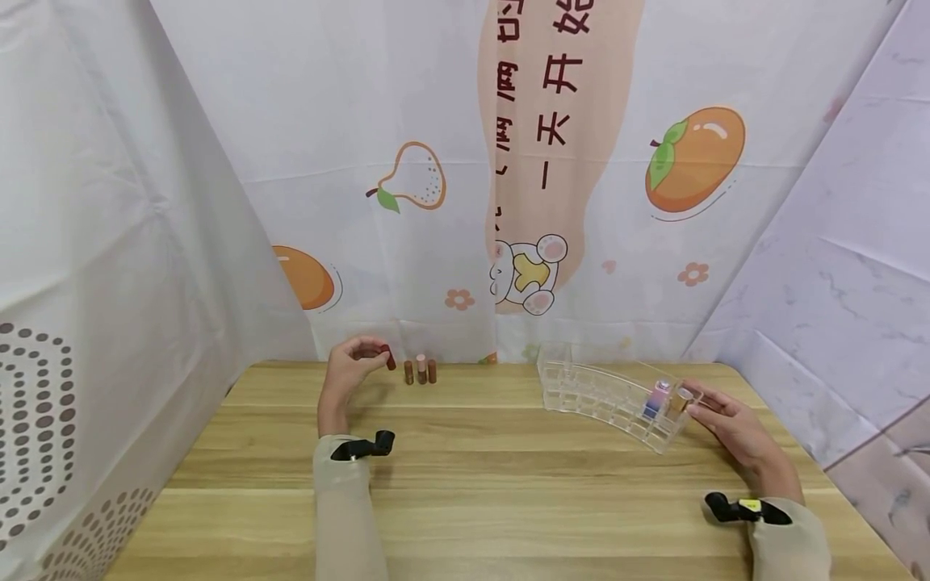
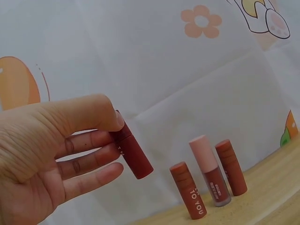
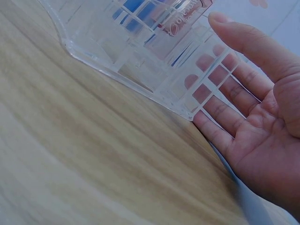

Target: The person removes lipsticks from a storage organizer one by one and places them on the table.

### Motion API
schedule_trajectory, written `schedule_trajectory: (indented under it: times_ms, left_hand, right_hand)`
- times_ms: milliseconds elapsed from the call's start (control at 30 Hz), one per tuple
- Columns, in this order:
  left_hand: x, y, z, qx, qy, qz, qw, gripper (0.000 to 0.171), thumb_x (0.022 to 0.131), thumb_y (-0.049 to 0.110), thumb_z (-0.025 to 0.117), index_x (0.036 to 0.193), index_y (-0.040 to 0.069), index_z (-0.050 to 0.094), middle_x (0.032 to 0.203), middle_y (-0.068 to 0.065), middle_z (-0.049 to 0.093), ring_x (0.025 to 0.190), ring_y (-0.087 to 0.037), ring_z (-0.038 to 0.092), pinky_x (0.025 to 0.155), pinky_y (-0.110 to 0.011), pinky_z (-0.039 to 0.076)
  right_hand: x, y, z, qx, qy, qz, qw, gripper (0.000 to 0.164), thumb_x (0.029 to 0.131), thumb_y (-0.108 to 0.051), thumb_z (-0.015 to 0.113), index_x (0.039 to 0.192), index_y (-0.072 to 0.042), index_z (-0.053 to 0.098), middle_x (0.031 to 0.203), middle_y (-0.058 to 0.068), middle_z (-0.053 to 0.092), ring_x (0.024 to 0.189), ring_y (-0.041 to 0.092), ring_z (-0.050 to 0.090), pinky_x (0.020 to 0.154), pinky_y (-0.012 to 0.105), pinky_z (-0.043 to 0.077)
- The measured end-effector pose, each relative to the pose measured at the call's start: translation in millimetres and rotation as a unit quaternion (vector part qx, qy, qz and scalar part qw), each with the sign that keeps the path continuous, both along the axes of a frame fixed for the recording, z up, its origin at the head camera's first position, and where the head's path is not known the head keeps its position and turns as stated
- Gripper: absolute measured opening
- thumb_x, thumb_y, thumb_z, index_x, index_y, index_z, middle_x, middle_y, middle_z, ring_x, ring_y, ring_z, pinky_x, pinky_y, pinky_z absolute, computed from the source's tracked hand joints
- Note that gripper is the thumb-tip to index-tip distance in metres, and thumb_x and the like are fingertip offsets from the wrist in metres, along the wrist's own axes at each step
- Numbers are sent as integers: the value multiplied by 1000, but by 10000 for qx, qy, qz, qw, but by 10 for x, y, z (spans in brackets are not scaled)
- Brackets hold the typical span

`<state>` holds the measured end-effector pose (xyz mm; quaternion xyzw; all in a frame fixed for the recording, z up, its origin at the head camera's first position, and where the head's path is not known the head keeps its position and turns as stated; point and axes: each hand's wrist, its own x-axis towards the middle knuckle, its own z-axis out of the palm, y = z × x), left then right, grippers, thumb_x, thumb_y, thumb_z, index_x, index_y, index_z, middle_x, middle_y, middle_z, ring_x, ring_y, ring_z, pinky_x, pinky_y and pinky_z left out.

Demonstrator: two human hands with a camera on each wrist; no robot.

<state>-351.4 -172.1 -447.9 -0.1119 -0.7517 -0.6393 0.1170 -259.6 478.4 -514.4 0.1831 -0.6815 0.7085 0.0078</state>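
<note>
My left hand [image 1: 349,367] pinches a dark red lip gloss tube [image 2: 137,157] between thumb and fingers, tilted and held above the table. Just right of it, three tubes stand upright: a brown-red one [image 2: 188,190], a taller pink-capped one [image 2: 210,171] and another brown-red one [image 2: 231,167]. My right hand [image 1: 734,420] is at the right end of a clear compartment organizer [image 1: 596,395]; its fairly straight fingers [image 3: 234,93] lie against the end wall, partly seen through the plastic. A pink-and-blue tube [image 1: 657,399] and a brownish one [image 1: 680,400] stand in the organizer's right-end compartments.
The wooden table [image 1: 508,492] carries everything. A printed white curtain [image 1: 349,242] hangs right behind its far edge, with more cloth [image 1: 850,266] at both sides. Each wrist wears a black camera mount [image 1: 748,510].
</note>
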Motion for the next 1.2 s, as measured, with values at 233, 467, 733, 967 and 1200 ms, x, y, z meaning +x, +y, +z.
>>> schedule_trajectory:
  times_ms: [233,467,733,967,1200]
  left_hand:
    - [-124,14,-176,-63,-160,71,9998,26,87,-6,75,111,-14,68,96,-11,72,82,-4,63,75,-14,53]
    - [-68,50,-163,-111,-331,174,9992,26,87,-8,74,111,-13,68,102,-22,70,83,-6,63,76,-14,52]
    - [-40,50,-139,-208,-503,113,9985,27,87,-9,73,112,-15,67,107,-30,68,83,-6,63,76,-14,52]
    - [-126,34,-287,-304,-467,147,9983,26,86,-5,75,110,-13,69,98,-16,72,80,-4,63,76,-15,52]
    - [-132,39,-328,-390,-548,217,9975,25,86,-4,76,110,-10,70,98,-13,72,82,-6,63,76,-15,53]
  right_hand:
    - [-6,16,3,-61,22,74,10000,51,101,15,43,144,-10,57,133,-15,66,117,-2,62,96,12,50]
    - [24,-3,7,-96,70,129,9998,51,101,16,43,143,-10,57,134,-14,65,118,-3,61,96,12,50]
    - [17,-7,22,-61,32,98,9999,50,101,14,44,144,-9,57,134,-15,64,117,-3,62,96,12,51]
    - [24,-4,6,-184,69,153,9997,52,100,17,43,143,-9,58,134,-14,65,118,-2,62,96,12,50]
    - [24,-19,28,75,-116,-87,9999,48,102,12,46,144,-10,57,134,-18,62,116,-4,61,95,11,50]
